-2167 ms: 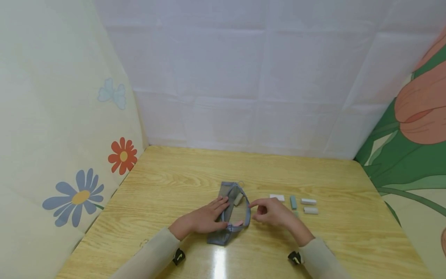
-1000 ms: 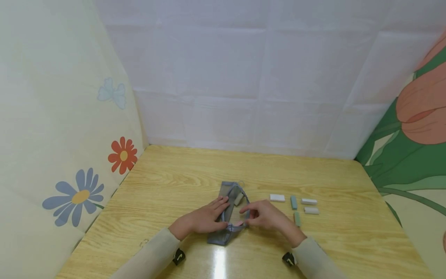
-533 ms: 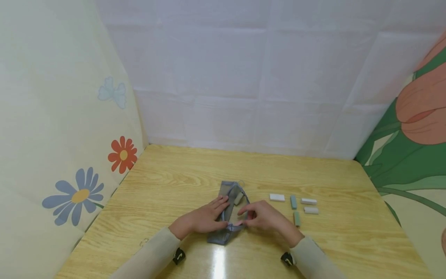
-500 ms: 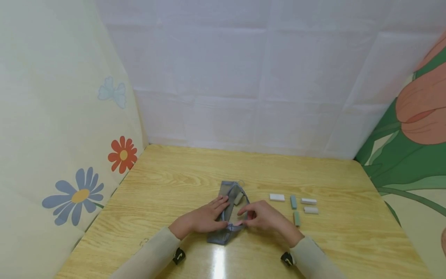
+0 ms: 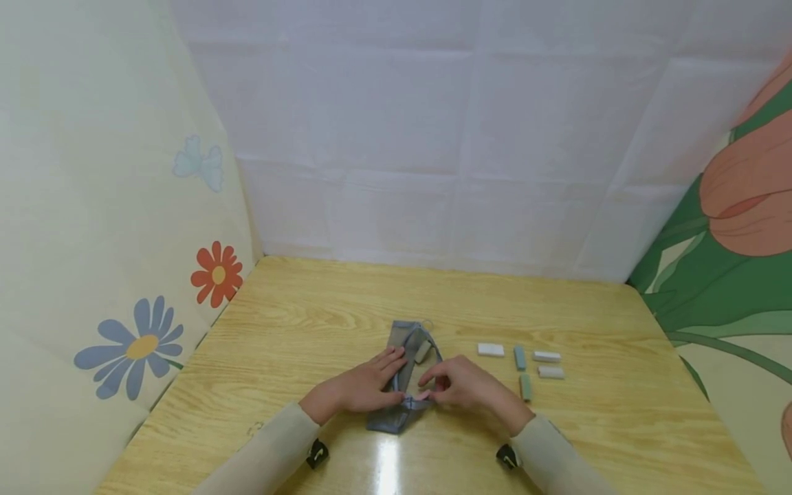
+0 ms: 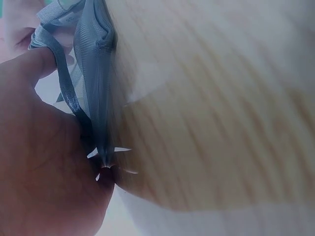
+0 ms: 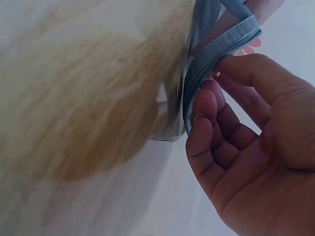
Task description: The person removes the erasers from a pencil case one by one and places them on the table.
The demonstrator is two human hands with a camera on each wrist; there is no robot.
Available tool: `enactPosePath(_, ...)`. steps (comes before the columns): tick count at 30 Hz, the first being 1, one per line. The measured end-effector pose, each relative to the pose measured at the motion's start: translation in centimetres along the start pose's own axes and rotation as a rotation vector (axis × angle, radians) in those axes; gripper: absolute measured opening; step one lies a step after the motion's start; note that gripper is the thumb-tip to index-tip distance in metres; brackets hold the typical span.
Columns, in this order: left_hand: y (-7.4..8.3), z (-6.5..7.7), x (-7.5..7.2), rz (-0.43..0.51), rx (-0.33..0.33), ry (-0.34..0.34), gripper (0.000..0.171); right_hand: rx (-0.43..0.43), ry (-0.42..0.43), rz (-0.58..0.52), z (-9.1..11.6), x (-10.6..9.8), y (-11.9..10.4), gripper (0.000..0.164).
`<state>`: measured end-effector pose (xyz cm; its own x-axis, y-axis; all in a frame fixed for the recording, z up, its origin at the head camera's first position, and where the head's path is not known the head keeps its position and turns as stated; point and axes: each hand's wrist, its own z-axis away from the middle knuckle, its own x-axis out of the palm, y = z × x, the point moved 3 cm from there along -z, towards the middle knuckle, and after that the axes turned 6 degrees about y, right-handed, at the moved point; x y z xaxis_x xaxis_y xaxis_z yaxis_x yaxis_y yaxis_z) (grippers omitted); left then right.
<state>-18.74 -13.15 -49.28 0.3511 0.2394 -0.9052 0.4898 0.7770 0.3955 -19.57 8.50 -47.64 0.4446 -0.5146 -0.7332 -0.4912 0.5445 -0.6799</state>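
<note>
A grey-blue mesh zip pouch (image 5: 386, 419) lies on the table with its mouth spread wide. Inside it show a greyish eraser-like block (image 5: 423, 351) and a small pink piece (image 5: 423, 395). My left hand (image 5: 361, 386) rests flat on the pouch's left side, fingers straight, thumb at the near end of the zip edge. My right hand (image 5: 471, 386) is at the opposite rim; in the right wrist view its thumb and fingers close round the zip edge (image 7: 221, 46). Its fingertips in the head view are right beside the pink piece.
To the right of the pouch lie several small blocks: a white one (image 5: 491, 350), a teal one (image 5: 520, 357), another white one (image 5: 547, 356), a grey one (image 5: 551, 372) and a green one (image 5: 525, 387). White cloth (image 5: 371, 137) hangs behind the wooden table (image 5: 309, 295).
My right hand has moved left, from outside the pouch's right rim to over it, near the pink piece. The green block has come into fuller view. The left hand stays in place.
</note>
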Motion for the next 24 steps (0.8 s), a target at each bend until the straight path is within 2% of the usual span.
enactPosePath(8,0.0,0.06,0.24,-0.004,0.0,-0.008,0.081,-0.026,-0.025,0.046,-0.49,0.77,0.15,0.02)
enactPosePath(24,-0.06,0.06,0.08,-0.007,-0.001,0.001,0.082,-0.079,0.004,0.116,-0.66,0.8,0.14,0.013)
